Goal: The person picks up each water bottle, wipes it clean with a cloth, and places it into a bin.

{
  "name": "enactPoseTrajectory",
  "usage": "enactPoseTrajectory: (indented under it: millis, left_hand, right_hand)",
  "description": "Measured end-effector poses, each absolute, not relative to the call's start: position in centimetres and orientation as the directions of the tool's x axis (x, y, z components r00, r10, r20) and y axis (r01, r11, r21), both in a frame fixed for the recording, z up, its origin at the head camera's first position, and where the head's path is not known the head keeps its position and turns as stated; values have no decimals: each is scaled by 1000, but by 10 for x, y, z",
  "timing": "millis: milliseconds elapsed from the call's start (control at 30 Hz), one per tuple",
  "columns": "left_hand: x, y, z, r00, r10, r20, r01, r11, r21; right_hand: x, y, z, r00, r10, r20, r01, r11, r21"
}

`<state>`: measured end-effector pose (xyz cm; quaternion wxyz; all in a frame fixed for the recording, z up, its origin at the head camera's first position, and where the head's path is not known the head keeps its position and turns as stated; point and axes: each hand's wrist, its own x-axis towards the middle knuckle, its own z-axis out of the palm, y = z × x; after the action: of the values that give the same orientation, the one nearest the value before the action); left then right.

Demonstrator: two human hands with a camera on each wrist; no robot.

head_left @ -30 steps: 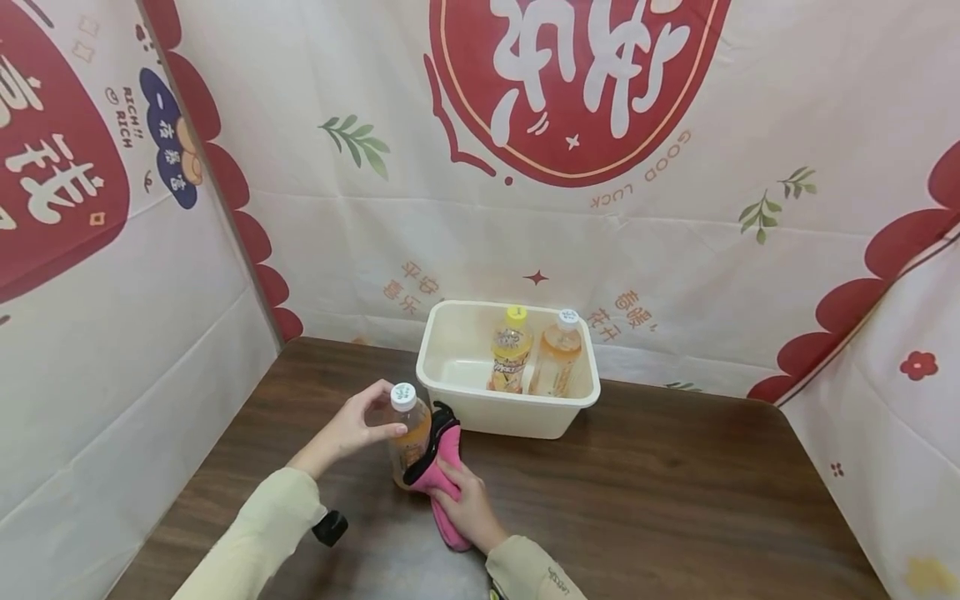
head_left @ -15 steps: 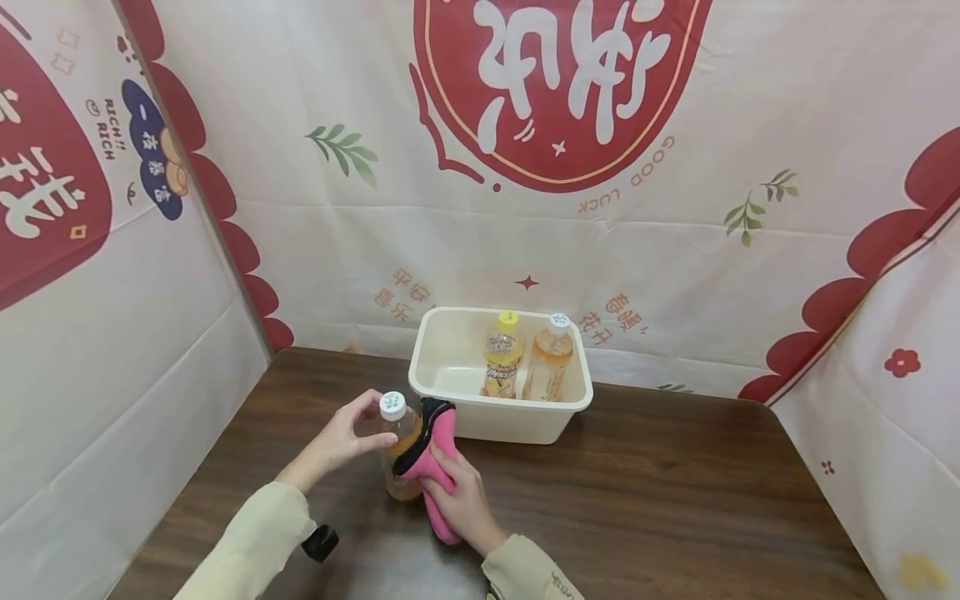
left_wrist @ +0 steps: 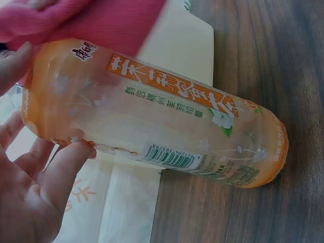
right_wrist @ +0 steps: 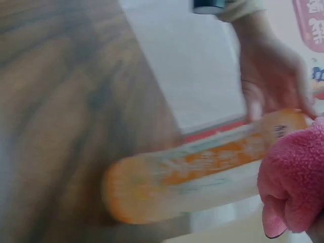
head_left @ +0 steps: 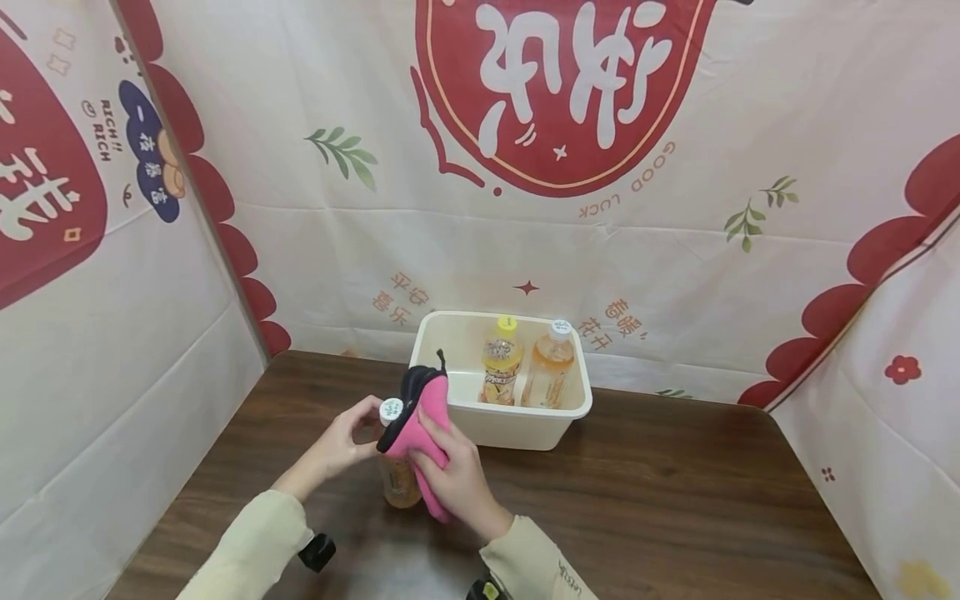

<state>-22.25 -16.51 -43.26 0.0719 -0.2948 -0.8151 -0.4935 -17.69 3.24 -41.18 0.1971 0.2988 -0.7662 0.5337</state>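
A clear plastic drink bottle [head_left: 400, 487] with a white cap and an orange-and-white label stands on the table, gripped near its top by my left hand [head_left: 333, 443]. In the left wrist view the thumb and fingers curl round the upper end of the bottle [left_wrist: 167, 121]. My right hand [head_left: 456, 475] clutches a pink fluffy cloth [head_left: 422, 425] with black edging. It covers the bottle's upper right side, just below the cap. The right wrist view shows the bunched cloth [right_wrist: 296, 177] against the bottle's top end, somewhat blurred.
Behind the hands stands a cream plastic basin [head_left: 517, 427]. Inside it are a yellow-capped bottle [head_left: 501, 362] and a white-capped bottle [head_left: 550, 371], both upright. Printed fabric walls [head_left: 450, 242] enclose the brown wooden table [head_left: 675, 500] at the back and sides.
The pink cloth has moved up the bottle's right side to near the cap, carried by my right hand. My left hand keeps its grip on the bottle. The head view has shifted slightly.
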Motion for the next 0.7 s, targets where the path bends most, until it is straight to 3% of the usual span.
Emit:
enactPoseTrajectory:
  millis: [133, 267, 467, 700]
  left_hand:
    - [-223, -166, -432, -833, 402, 380, 520, 337, 785]
    - [-224, -166, -432, -824, 407, 395, 534, 325, 780]
    - [-222, -164, -434, -814, 402, 420, 558, 339, 758]
    - [-218, -164, -434, -845, 373, 383, 511, 351, 785]
  right_hand:
    - [-183, 31, -395, -773, -306, 555, -627, 234, -743]
    - [-186, 29, -399, -780, -282, 559, -621, 238, -747]
    - [-186, 28, -455, -737, -153, 659, -672, 276, -687]
    - [-189, 34, -524, -761, -146, 632, -643, 293, -707]
